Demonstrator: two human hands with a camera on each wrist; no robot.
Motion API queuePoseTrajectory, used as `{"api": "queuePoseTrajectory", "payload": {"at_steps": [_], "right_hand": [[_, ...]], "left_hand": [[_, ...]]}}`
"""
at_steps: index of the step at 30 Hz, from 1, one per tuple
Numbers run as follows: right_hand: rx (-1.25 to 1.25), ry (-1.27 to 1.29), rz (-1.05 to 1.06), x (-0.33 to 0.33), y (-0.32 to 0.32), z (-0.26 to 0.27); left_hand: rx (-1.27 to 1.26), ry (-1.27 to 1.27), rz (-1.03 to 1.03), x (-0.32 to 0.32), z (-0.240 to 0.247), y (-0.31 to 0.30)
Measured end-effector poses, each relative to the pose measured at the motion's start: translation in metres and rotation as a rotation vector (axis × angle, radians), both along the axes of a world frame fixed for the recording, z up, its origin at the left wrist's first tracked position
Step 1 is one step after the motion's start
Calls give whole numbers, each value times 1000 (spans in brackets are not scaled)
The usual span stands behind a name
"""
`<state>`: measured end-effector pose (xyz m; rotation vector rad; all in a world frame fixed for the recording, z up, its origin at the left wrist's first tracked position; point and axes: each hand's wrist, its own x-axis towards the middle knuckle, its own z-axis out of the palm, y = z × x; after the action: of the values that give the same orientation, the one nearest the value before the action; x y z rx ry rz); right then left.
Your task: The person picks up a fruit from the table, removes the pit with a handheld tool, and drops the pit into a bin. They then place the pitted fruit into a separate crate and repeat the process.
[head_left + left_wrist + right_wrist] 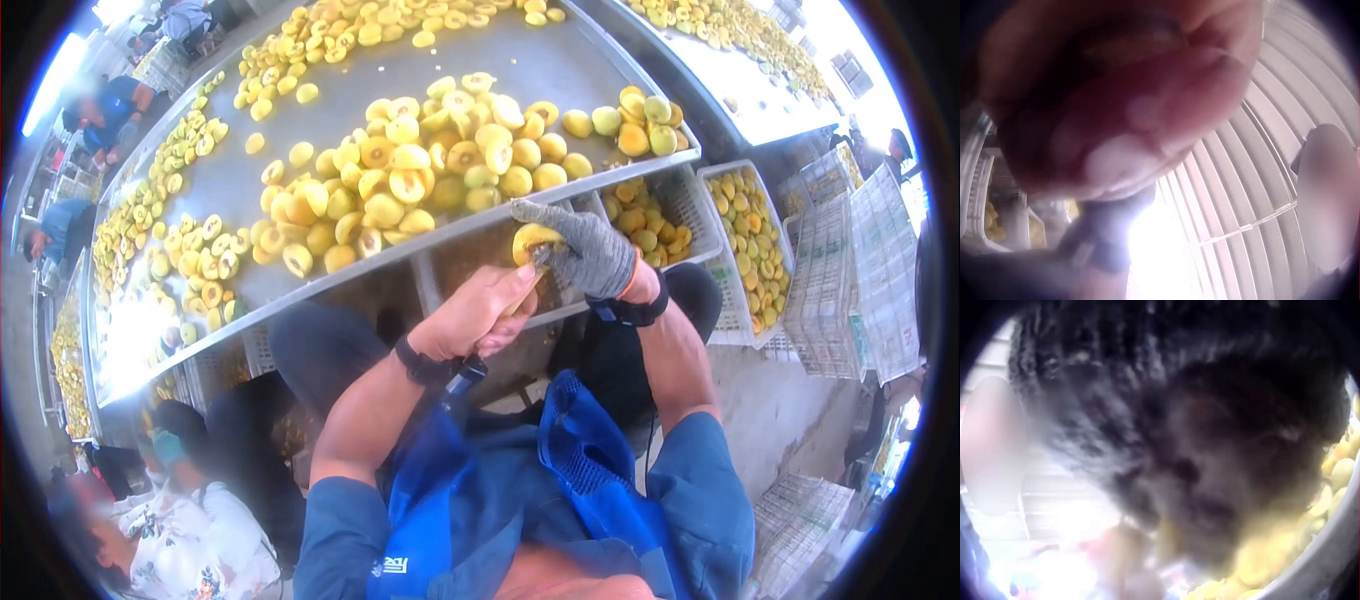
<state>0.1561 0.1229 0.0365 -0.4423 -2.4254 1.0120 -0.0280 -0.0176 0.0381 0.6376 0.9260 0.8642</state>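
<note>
Above the lap, in the head view, my bare left hand (488, 308) has its fingers curled round a small tan-handled tool (524, 292), mostly hidden in the fist. In the left wrist view the curled fingers (1147, 119) fill the upper part, with a strip of the tan handle showing between them. My right hand (590, 250), in a grey knitted glove, holds a yellow peach (534, 240) just above the left hand, its thumb pointing away from it. The tool's tip meets the peach's underside and is hidden. The dark glove (1097, 406) covers most of the right wrist view.
A metal table (560, 75) bears heaps of halved and whole peaches (400, 170), its raised front edge just beyond my hands. Peach-filled crates (745, 225) stand at the right, beside stacked white crates (850, 270). A person in a floral shirt (190, 540) sits at the lower left.
</note>
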Motion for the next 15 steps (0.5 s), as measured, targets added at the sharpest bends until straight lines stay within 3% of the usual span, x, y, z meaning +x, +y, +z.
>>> {"api": "queuePoseTrajectory", "payload": {"at_steps": [3,7,14,15], "right_hand": [[9,31,-24,-2,0,-4],[-159,45,44,-3,-4,11],[-233,74,79,-1,19,2],[-777,288,60,-2,14,-10]], "left_hand": [[-38,-70,-42,-4,3,1],[-86,-294,-122,-8,-4,4],[-90,-828,-265,-8,-37,4],[-60,-835,-278,-11,-45,7]]}}
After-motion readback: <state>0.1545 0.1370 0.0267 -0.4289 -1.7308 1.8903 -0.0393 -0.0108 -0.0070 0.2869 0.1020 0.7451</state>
